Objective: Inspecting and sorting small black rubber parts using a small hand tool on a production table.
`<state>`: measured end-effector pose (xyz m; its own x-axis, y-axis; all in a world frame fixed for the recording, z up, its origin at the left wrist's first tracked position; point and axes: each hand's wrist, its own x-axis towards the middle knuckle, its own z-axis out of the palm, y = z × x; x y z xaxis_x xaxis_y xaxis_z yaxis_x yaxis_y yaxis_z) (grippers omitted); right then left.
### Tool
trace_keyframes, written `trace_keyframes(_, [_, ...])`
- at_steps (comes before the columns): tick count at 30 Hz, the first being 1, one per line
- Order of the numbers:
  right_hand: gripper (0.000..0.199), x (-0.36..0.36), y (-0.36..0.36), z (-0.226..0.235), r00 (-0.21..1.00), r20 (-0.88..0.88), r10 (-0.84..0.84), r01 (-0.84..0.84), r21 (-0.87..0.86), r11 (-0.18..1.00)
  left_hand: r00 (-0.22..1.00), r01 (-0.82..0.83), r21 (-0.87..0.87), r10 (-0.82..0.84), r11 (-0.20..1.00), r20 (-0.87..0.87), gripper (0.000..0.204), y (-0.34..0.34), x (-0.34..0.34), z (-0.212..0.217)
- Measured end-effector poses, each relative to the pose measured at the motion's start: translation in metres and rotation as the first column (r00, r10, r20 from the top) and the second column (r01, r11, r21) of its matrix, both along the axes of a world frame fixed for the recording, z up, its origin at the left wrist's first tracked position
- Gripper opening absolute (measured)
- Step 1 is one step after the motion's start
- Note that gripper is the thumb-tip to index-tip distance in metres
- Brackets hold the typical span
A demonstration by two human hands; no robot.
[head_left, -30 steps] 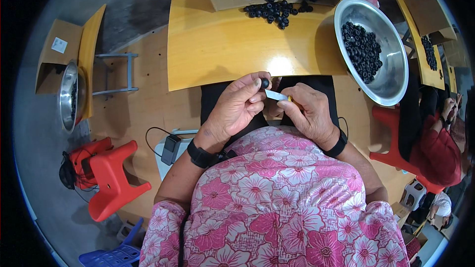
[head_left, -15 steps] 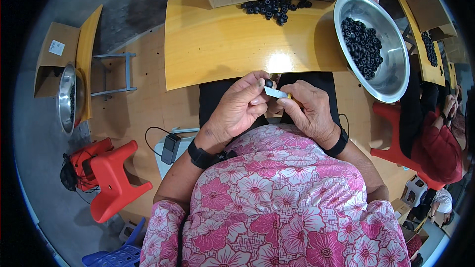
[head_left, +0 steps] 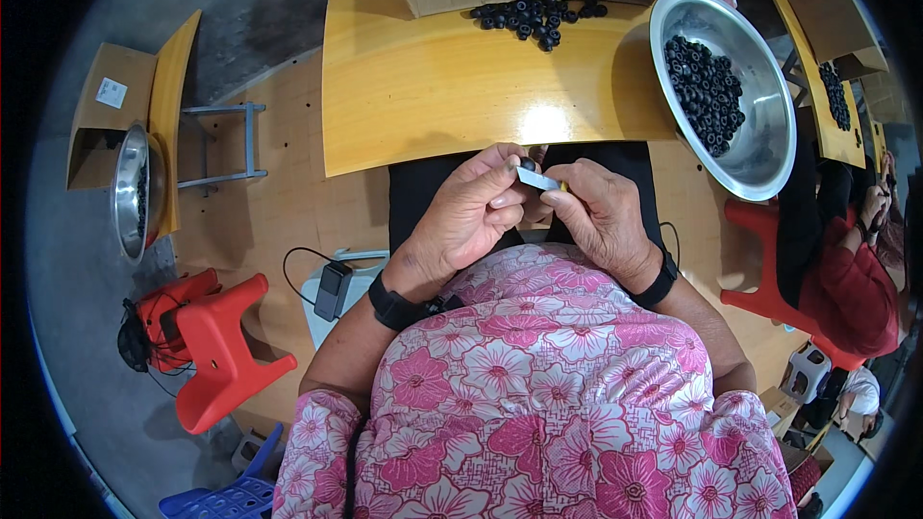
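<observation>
My left hand (head_left: 473, 202) pinches a small round black part (head_left: 527, 163) between thumb and fingertips, just beyond the near edge of the table. Closed around a utility knife (head_left: 538, 179) with a yellow handle, my right hand (head_left: 604, 211) holds the flat silver blade against the part. Most of the knife's handle is hidden inside my right fingers. Both hands are close together above my lap.
A yellow table (head_left: 461, 96) lies ahead, with a cardboard box (head_left: 433, 0) of black parts spilling out. At its right stands a metal bowl (head_left: 769, 125) of similar parts. Red stools (head_left: 226, 356) flank me; a person in red (head_left: 851, 279) sits at right.
The blade has tilted slightly and now covers more of the black part. Both hands stay in nearly the same place.
</observation>
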<state>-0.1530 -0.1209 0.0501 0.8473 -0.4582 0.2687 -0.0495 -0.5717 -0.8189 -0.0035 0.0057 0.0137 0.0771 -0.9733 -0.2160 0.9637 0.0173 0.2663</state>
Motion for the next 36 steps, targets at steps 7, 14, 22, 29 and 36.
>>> trace_keyframes(7, [0.017, -0.0009, -0.0009, 0.0012, 1.0, -0.027, 0.008, -0.008, 0.003, 1.0, 1.0, 0.006, 0.006, -0.006, 1.0, 0.001, 0.016, 0.0001, 0.0003, 0.0004])
trace_keyframes(14, [0.017, -0.0007, -0.0012, -0.0018, 1.0, 0.003, 0.004, -0.004, -0.026, 1.0, 1.0, 0.005, 0.013, -0.005, 1.0, -0.002, 0.015, -0.0001, 0.0001, -0.0001])
trace_keyframes(22, [0.016, -0.0011, -0.0014, -0.0012, 1.0, -0.014, -0.001, 0.001, 0.012, 1.0, 1.0, 0.012, 0.008, -0.012, 1.0, -0.009, 0.016, 0.0001, 0.0004, -0.0027])
trace_keyframes(29, [0.017, -0.0009, -0.0016, -0.0017, 1.0, 0.002, 0.0, 0.0, -0.015, 1.0, 1.0, 0.01, 0.003, -0.01, 1.0, -0.014, 0.015, 0.0002, 0.0008, -0.0044])
trace_keyframes(36, [0.017, -0.001, -0.001, -0.0027, 1.0, -0.002, -0.003, 0.003, -0.003, 1.0, 1.0, 0.016, -0.01, -0.016, 1.0, -0.007, 0.014, 0.0005, 0.0009, -0.0053])
